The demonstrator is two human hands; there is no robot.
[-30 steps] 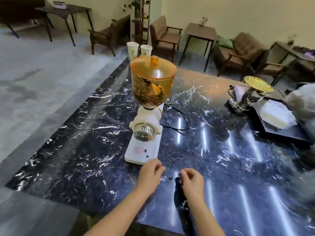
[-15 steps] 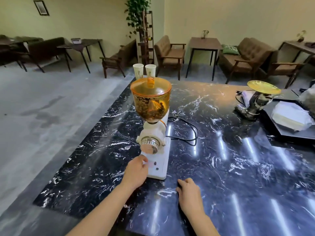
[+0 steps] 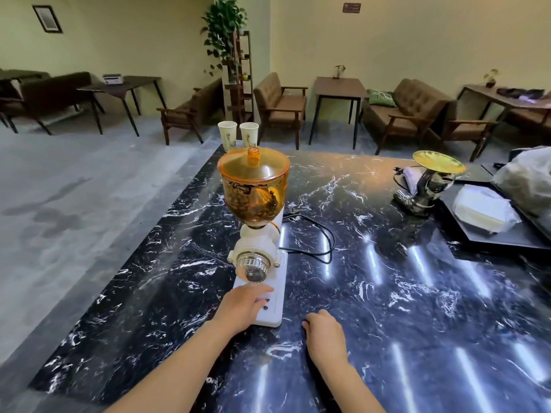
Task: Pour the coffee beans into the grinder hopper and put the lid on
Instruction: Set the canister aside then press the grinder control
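**Our left hand now rests on the grinder base**

Since half a second ago, our left hand [image 3: 243, 305] has moved forward from the near left corner of the grinder [image 3: 258, 272] onto its white base, and our right hand [image 3: 325, 338] has stayed on the marble counter [image 3: 387, 293] just right of the base's near end.

Our left fingers [image 3: 259, 290] lie loosely spread and flat across the base, holding nothing; their tips end just below the clear round dial [image 3: 252, 265]. Two small dark buttons [image 3: 264, 304] show on the white surface right beside those fingertips. Our right fingers [image 3: 313, 318] curl downward with their tips on the counter, knuckles up; we cannot tell whether anything sits under them.

Directly beyond our left fingertips, above the dial, stands the amber hopper [image 3: 253, 201] with coffee beans [image 3: 247, 207] visible inside it. The amber lid [image 3: 253, 166] sits on the hopper's rim, its knob upright. A black cord [image 3: 316, 234] loops on the counter to the right of the grinder, well beyond our right fingers. Two paper cups [image 3: 238, 134] stand at the far counter edge behind the hopper. Far to the right of both hands we see a metal stand with a gold dish [image 3: 438, 162].
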